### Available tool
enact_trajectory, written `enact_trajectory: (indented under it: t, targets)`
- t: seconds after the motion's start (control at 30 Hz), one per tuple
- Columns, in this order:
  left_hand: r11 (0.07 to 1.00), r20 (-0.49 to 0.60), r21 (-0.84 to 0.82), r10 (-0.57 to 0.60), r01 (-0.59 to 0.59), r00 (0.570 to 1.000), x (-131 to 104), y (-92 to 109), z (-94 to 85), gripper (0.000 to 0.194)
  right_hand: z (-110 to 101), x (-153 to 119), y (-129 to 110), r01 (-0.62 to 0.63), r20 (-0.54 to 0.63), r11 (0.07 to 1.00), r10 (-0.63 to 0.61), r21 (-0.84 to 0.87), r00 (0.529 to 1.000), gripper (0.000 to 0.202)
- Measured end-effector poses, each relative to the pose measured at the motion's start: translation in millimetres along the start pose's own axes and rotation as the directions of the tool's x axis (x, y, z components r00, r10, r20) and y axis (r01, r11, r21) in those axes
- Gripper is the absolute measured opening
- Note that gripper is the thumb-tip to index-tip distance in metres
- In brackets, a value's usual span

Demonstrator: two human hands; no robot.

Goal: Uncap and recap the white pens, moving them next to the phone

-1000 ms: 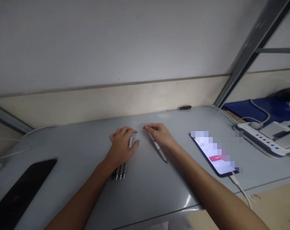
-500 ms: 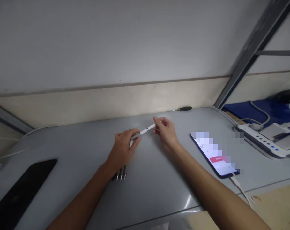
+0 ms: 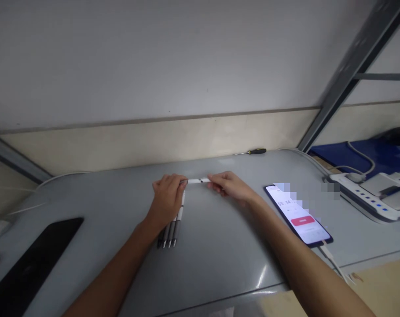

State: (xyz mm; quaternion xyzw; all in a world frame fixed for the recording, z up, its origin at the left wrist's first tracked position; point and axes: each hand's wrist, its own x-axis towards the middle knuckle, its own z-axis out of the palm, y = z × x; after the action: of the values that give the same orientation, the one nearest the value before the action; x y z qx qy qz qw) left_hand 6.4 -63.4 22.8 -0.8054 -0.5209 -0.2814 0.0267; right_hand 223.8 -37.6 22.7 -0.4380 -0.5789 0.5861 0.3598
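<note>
Between my two hands lies a white pen [image 3: 194,181], held nearly level above the grey tabletop [image 3: 219,246]. My left hand [image 3: 168,196] is closed on its left end, fingers curled so that this end is mostly hidden. My right hand [image 3: 228,185] pinches the other end between thumb and fingers. Under and just below my left hand, several white-and-grey pens [image 3: 176,229] rest side by side, their silvery tips toward me. My left hand covers their far parts.
A lit phone [image 3: 300,215] with a charging cable lies right of my right forearm, beside a white power strip [image 3: 361,193] with plugs. A screwdriver [image 3: 257,151] lies by the back wall. At the left is a black flat object [image 3: 38,264].
The pen in my hands has turned from slanted to nearly level. My right hand has come slightly lower, and more of the row of pens shows beside my left hand.
</note>
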Motion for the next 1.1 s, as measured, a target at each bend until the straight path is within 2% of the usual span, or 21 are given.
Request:
enact_trajectory:
  t: [0.27, 0.37, 0.5, 0.6, 0.67, 0.77, 0.9, 1.1]
  targets:
    - [0.976, 0.064, 0.14, 0.157, -0.165, 0.986, 0.6, 1.3, -3.3, 0.032, -8.1, -10.3, -1.4, -0.105, 0.188, 0.991, 0.088, 0.084, 0.978, 0.041]
    - [0.978, 0.06, 0.131, 0.158, -0.165, 0.986, 1.0, -4.6, 0.3, 0.028, -6.2, -11.0, -1.4, -0.056, 0.221, 0.997, 0.041, 0.06, 0.974, 0.04]
    - [0.996, 0.06, 0.055, 0.064, -0.067, 0.996, 2.1, -11.6, 6.3, 0.025, -1.3, -8.6, 0.5, 0.207, 0.174, 0.969, -0.182, -0.138, 0.968, 0.032]
    - [1.0, 0.061, 0.014, -0.003, 0.002, 0.998, 3.1, -11.7, 7.8, 0.028, 1.8, -6.5, 2.1, 0.341, 0.032, 0.904, -0.344, -0.257, 0.938, 0.021]
    - [1.0, 0.061, 0.023, -0.008, 0.006, 0.998, 2.9, -9.5, 8.0, 0.03, 2.3, -6.3, 2.4, 0.318, 0.01, 0.905, -0.328, -0.283, 0.945, 0.026]
    - [0.999, 0.079, 0.032, 0.021, -0.024, 0.997, 1.1, -5.4, 8.7, 0.033, 0.8, -6.9, 2.3, 0.274, 0.05, 0.902, -0.273, -0.334, 0.961, 0.036]
    - [0.999, 0.116, 0.001, 0.044, -0.045, 0.992, -1.1, -1.6, 8.5, 0.034, -2.5, -6.2, 2.1, 0.366, -0.001, 0.873, -0.387, -0.322, 0.922, 0.019]
    - [0.996, 0.14, 0.017, 0.083, -0.086, 0.987, -1.7, 1.6, 6.7, 0.031, -5.7, -4.1, 3.8, 0.288, 0.032, 0.878, -0.299, -0.382, 0.954, 0.027]
